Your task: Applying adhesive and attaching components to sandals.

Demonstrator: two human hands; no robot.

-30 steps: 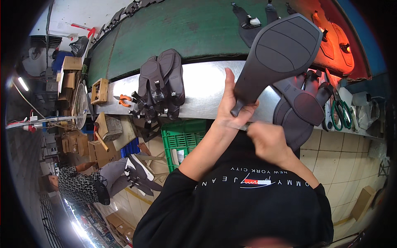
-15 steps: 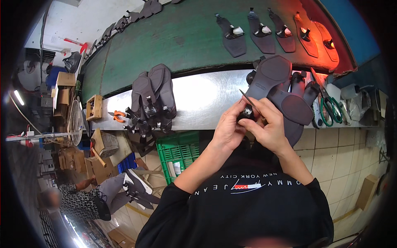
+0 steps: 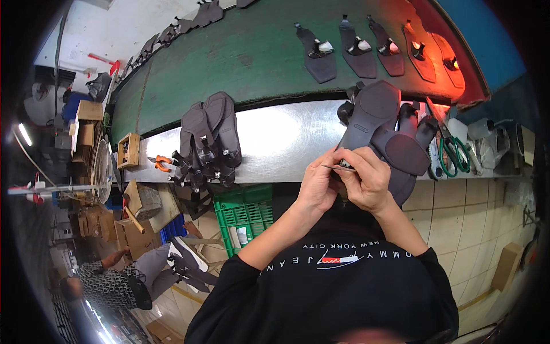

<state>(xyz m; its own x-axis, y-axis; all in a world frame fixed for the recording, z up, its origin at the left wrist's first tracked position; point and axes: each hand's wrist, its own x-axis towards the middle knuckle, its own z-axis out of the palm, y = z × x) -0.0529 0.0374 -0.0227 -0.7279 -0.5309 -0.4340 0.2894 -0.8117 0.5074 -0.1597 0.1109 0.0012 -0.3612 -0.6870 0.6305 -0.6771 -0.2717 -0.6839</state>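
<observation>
My two hands meet in front of my body at the metal bench's near edge. My right hand (image 3: 368, 179) is closed round a thin, dark, pointed tool (image 3: 337, 167), its narrow tip pointing left toward my other hand. My left hand (image 3: 318, 182) is closed too, its fingertips touching my right hand's; what it grips is mostly covered by the fingers. Just beyond them lies a pile of dark brown sandals with flat soles (image 3: 375, 112) and black straps, the nearest sole reaching beside my right hand.
A second sandal pile (image 3: 215, 123) lies left on the metal bench (image 3: 275, 129), near orange-handled pliers (image 3: 161, 163) and a wooden box (image 3: 128, 150). Green-handled scissors (image 3: 455, 155) lie right. Several sandals rest on the green belt (image 3: 252, 63) beyond. Below are a green crate (image 3: 243, 215) and a seated person (image 3: 114, 281).
The pointed tool has swung from pointing up and away to lying nearly level, pointing left. My right hand has turned over it and both hands have drawn closer together.
</observation>
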